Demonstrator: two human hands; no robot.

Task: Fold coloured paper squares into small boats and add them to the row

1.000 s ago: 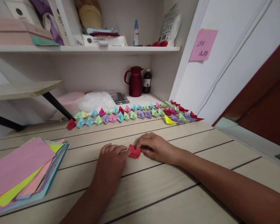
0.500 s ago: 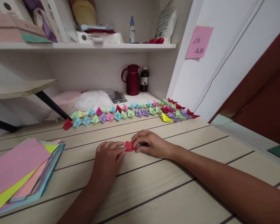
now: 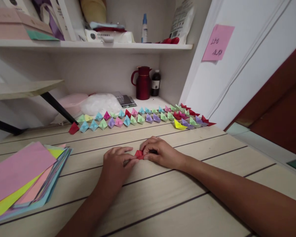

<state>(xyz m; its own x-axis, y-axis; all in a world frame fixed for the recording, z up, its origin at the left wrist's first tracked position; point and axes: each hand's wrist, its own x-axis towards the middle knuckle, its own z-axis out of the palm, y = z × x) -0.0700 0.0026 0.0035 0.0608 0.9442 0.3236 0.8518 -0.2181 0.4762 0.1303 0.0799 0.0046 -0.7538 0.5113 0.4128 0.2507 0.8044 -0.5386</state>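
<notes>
A small folded red paper piece (image 3: 139,154) lies on the pale wooden table (image 3: 177,200), pinched from both sides. My left hand (image 3: 117,163) presses its fingertips on the left edge of the red piece. My right hand (image 3: 160,154) grips the right side with curled fingers, hiding part of the paper. Beyond the hands, two rows of several small folded paper boats (image 3: 138,118) in many colours stretch across the table's far side, with a yellow boat (image 3: 179,125) near the right end.
A stack of coloured paper sheets (image 3: 22,176), pink on top, lies at the left. A dark red jug (image 3: 143,83) and a dark bottle (image 3: 156,84) stand at the back. A shelf (image 3: 93,46) above carries boxes and packets. A pink sticky note (image 3: 217,42) hangs on the white wall.
The red paper piece has been folded smaller between my hands, and the fingers of both hands have closed in over it. The camera view shifted slightly.
</notes>
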